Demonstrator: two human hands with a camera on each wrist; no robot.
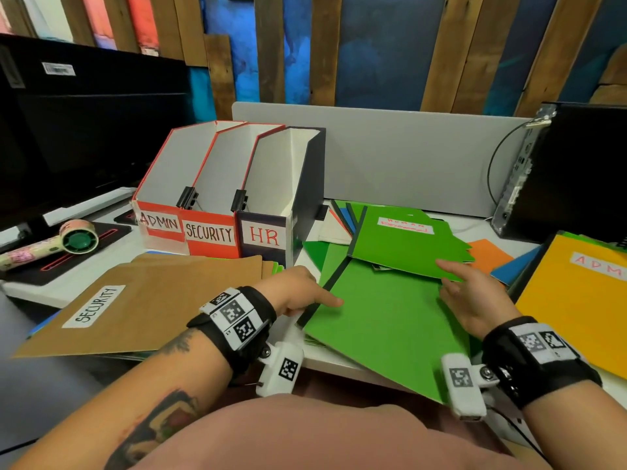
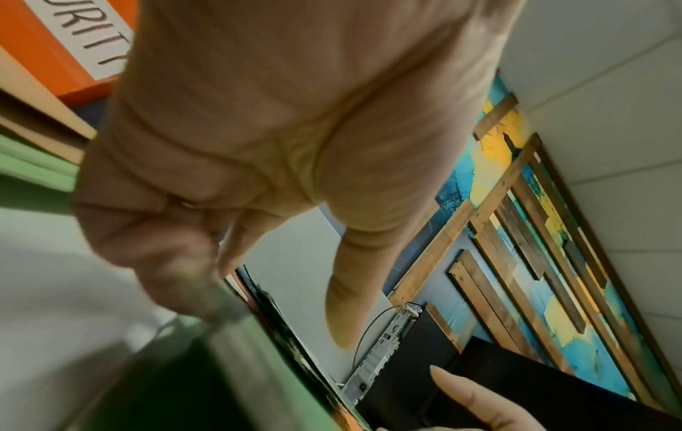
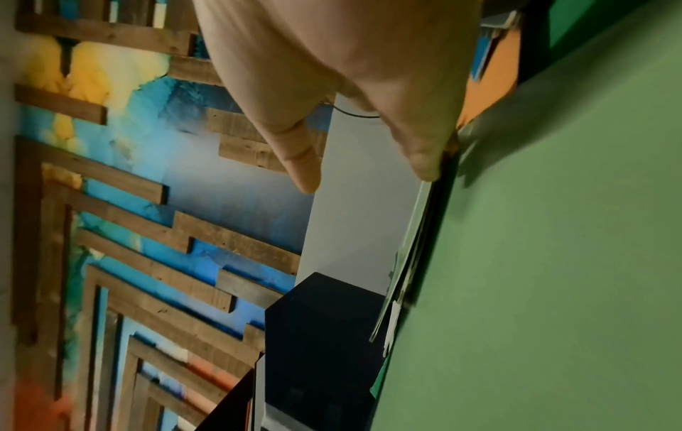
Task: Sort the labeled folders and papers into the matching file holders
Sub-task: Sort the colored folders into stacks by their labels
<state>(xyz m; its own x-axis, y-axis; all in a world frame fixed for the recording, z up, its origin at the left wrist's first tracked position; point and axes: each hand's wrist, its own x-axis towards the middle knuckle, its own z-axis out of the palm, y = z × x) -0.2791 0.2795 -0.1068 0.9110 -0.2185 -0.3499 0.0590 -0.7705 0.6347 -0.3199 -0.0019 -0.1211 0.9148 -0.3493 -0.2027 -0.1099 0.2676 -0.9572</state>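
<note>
Head view, left hand [image 1: 298, 293]: I see it gripping the dark spine edge of a large plain green folder [image 1: 383, 327], forefinger laid along the cover.
Head view, right hand [image 1: 475, 300]: relaxed and open on that folder's far edge, its forefinger touching a second green folder [image 1: 407, 242] labelled for human resources.
Head view, holders: beyond my left hand stand ADMIN [image 1: 159, 222], SECURITY [image 1: 208, 234] and HR [image 1: 268, 237], side by side.
Left wrist view: fingers [image 2: 162, 262] curl round the blurred green edge; thumb extended.
Right wrist view: one fingertip [image 3: 428, 163] touches the green cover [image 3: 553, 262]; the fingers lie straight.
</note>
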